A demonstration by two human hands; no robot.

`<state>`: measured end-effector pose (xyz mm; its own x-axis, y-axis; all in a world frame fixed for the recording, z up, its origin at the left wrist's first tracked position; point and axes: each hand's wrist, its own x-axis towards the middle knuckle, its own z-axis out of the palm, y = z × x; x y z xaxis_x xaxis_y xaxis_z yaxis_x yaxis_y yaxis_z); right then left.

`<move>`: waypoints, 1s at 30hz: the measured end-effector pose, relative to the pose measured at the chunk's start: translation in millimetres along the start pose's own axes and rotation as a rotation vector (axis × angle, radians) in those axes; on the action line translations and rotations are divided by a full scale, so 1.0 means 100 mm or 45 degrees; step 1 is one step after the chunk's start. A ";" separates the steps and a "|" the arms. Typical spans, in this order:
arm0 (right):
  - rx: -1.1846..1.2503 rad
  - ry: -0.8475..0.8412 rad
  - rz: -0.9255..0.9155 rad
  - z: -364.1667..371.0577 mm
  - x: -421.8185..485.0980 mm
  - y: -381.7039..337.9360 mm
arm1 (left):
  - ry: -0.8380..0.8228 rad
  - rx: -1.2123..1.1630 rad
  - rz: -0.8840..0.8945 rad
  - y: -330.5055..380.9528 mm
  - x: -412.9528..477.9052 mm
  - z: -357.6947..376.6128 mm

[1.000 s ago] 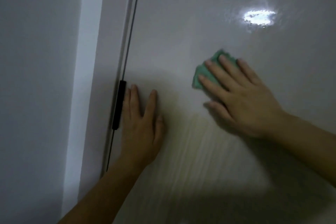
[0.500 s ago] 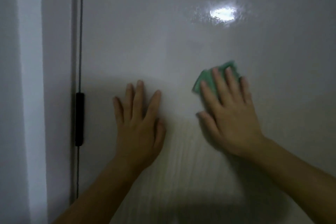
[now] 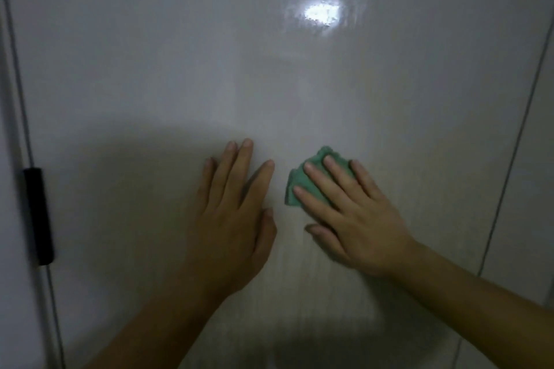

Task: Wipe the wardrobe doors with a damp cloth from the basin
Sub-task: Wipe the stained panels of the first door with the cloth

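A glossy pale wardrobe door (image 3: 180, 54) fills the view, with faint vertical wet streaks below my hands. My right hand (image 3: 350, 216) lies flat with straight fingers on a small green cloth (image 3: 296, 180) and presses it against the door. Only the cloth's upper left part shows past my fingers. My left hand (image 3: 233, 213) rests flat on the door just left of the cloth, fingers straight and pointing up, holding nothing.
A black handle (image 3: 39, 216) sits on the door's left edge beside a thin vertical gap (image 3: 18, 69). Another door seam (image 3: 515, 144) runs down the right side. A bright lamp reflection (image 3: 322, 13) glares on the upper door.
The view has swung right, so the handle and left seam slid to the left edge. My right hand and cloth came down and closer to my left hand.
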<state>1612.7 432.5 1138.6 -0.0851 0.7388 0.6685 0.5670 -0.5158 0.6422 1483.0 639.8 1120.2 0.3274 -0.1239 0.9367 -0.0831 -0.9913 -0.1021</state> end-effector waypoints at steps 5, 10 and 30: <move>0.056 0.075 0.601 -0.18 0.04 0.62 | -0.037 -0.005 0.060 0.24 0.14 0.12; 0.084 -0.042 0.183 -0.01 -0.51 0.28 | -0.065 0.099 0.056 0.48 0.19 0.29; 0.152 0.165 0.865 -0.03 -1.18 1.11 | -0.122 0.067 0.129 1.39 0.41 0.77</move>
<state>1683.9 286.4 1131.9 0.2268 0.2083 0.9514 0.6149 -0.7881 0.0260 1557.3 493.2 1118.1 0.4087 -0.2246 0.8846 -0.0713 -0.9741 -0.2143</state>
